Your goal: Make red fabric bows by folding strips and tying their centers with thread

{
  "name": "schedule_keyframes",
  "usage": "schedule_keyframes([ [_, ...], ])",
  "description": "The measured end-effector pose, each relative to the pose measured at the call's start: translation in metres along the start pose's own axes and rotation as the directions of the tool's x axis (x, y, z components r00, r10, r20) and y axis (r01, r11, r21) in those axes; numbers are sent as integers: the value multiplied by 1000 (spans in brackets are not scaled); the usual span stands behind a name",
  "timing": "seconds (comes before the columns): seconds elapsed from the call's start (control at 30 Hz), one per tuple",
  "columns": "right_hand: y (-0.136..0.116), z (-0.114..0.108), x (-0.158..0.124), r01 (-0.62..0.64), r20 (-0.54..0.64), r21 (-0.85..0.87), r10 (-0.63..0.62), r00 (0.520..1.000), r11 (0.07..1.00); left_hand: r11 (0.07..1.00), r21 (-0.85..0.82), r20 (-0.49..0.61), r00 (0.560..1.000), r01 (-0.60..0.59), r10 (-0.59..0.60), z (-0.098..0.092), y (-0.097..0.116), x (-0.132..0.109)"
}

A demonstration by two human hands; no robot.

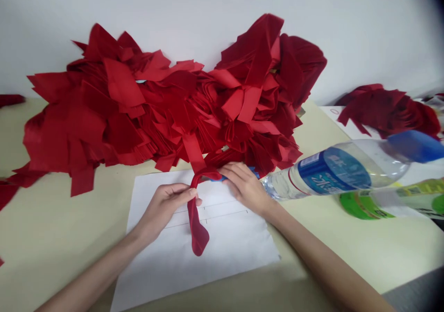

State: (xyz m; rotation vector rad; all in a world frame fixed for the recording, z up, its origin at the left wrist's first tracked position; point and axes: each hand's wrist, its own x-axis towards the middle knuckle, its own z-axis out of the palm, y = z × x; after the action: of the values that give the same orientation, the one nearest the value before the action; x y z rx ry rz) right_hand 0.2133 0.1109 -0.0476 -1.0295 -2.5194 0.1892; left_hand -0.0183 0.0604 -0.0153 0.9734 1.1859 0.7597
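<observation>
My left hand point(175, 198) pinches a narrow folded red fabric strip point(199, 235) between thumb and fingers. One end of the strip hangs toward me over a white paper sheet point(152, 266) marked with thin ruled lines. The other end bends right to the fingertips of my right hand point(246, 187), whose fingers are curled at it. A small blue thing point(217, 178) shows beside those fingers, mostly covered, its kind unclear. Just behind both hands rises a big heap of red fabric pieces point(145, 113), with a lighter red piece point(193, 152) reaching down near the strip.
To the right, a clear water bottle point(333, 171) with a blue cap stands close to my right wrist. Behind it are a green-labelled bottle point(367, 203) and a smaller red fabric pile point(391, 111). A white wall point(194, 7) backs the pale table point(52, 238).
</observation>
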Motion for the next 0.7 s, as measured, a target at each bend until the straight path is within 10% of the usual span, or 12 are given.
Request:
schedule_keyframes([
  [0.7, -19, -21, 4, 104, 135, -27, -100, 986, 994, 964, 238, -4, 992, -119, 124, -4, 11, -5],
])
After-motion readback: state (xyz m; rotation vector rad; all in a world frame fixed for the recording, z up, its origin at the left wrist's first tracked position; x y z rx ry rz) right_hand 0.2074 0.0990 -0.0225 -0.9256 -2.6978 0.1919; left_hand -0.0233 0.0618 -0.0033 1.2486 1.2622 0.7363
